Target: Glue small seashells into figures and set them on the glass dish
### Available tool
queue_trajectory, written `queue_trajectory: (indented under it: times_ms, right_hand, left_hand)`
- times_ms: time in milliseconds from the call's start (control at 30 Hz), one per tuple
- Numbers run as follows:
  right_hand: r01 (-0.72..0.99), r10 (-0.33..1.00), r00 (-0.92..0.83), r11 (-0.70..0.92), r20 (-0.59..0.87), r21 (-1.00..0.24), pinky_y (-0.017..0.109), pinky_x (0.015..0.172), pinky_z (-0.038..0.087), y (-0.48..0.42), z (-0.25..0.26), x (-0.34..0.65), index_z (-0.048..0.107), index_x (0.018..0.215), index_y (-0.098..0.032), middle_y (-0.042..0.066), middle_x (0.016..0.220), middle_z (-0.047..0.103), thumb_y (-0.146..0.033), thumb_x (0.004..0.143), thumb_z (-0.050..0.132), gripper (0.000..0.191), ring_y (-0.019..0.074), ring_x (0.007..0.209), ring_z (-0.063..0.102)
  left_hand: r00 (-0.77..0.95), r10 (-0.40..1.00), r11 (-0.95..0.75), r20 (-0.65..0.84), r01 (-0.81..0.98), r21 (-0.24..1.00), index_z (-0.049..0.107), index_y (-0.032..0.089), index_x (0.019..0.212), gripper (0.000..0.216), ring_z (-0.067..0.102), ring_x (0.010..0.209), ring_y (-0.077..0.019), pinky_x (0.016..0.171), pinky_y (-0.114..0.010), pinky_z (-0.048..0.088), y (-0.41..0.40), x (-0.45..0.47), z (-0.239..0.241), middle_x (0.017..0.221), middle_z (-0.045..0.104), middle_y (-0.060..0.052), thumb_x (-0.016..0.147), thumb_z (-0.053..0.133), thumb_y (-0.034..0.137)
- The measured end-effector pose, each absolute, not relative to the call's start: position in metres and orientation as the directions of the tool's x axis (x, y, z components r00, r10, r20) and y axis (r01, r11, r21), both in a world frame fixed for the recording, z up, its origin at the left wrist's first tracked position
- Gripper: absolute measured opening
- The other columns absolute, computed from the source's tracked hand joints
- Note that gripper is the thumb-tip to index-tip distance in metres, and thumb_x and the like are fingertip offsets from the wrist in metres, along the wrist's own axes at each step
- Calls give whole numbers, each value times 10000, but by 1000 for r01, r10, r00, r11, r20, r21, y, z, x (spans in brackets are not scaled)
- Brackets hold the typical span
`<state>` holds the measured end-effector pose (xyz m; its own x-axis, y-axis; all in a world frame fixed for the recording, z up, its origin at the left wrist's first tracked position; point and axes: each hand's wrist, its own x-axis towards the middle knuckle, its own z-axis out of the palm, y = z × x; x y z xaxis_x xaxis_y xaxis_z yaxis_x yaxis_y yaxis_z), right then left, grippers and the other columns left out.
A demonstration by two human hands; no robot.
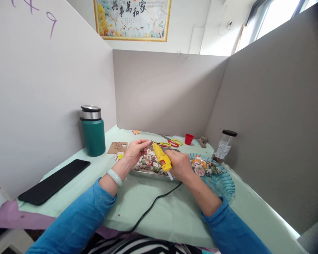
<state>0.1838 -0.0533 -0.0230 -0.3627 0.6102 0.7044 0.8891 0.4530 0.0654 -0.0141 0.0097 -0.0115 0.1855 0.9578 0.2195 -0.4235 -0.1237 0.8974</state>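
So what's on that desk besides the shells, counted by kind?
Glue gun, in the right hand: 1
Scissors: 1
Flask: 1
Phone: 1
Red cup: 1
Jar: 1
Blue glass dish: 1
Metal tray: 1
Total: 8

Your yellow plastic hot-glue gun (161,159) lies tilted over the tray, nozzle toward eleven o'clock, black cord (151,208) trailing toward seven.

Green flask (93,131) upright near left edge of table (172,215). Black phone (54,181) flat at front-left corner. Brown card (117,147) just beside flask. Scissors (171,142) and red cup (189,139) along back edge. Dark-lidded jar (224,146) near right edge. Framed picture (132,19) on wall.
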Motion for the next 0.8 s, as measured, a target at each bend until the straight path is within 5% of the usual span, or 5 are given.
queue_trajectory:
  times_ms: [800]
  right_hand:
    - [900,611,-336,432,716,55,274,549,225,-55,-21,184,604,810,-197,9,711,640,-300,793,530,127,132,610,528]
  left_hand:
    - [184,960,-103,211,-468,878,682,111,743,258,434,469,-21,429,-175,334,7,-14,-9,721,638,-20,555,821,219]
